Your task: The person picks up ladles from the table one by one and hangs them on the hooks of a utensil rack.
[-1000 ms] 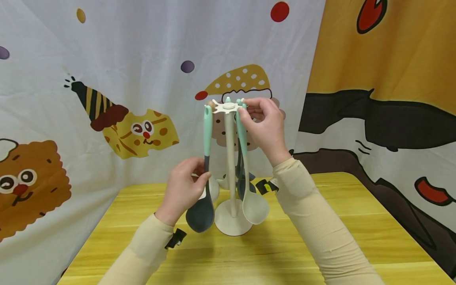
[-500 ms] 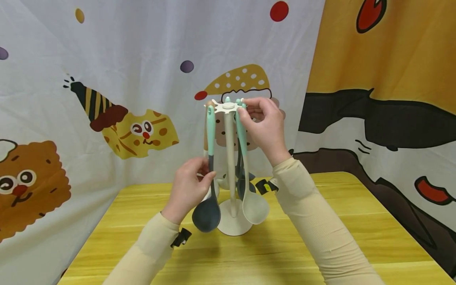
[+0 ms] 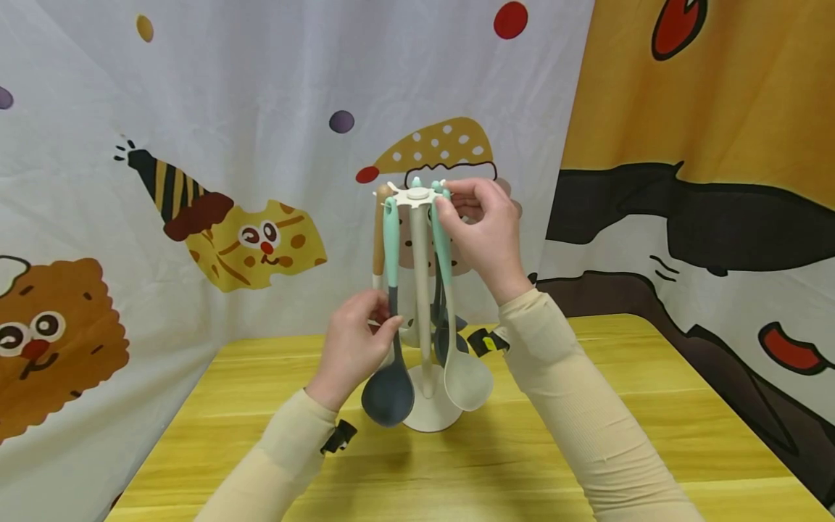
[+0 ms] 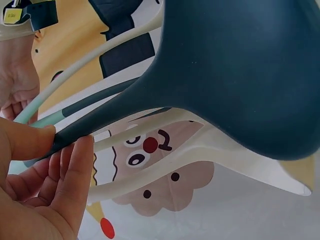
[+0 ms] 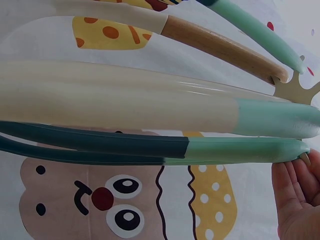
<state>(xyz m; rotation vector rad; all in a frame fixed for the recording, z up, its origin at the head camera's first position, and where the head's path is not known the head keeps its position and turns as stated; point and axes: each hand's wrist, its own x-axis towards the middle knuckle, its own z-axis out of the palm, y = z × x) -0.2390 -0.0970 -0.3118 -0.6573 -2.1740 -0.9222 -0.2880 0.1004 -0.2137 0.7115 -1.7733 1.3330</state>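
My left hand pinches the dark blue shaft of a soup ladle with a mint handle, whose top end is at the front-left hook of a cream utensil rack. In the left wrist view, thumb and fingers grip the ladle below its large bowl. My right hand pinches the right edge of the rack's hooked top, beside the mint handle of a cream ladle. In the right wrist view, that hand's fingertips sit at the end of a mint handle.
Behind the ladle hangs a cream utensil with a wooden handle. Dark utensils hang at the rack's rear. The rack's round base stands on a yellow wood-grain table, with a cartoon-printed curtain behind.
My left hand has moved right with the dark ladle, bringing its handle end over to the front-left hook and uncovering the wooden handle. My right hand has stayed in place on the rack top.
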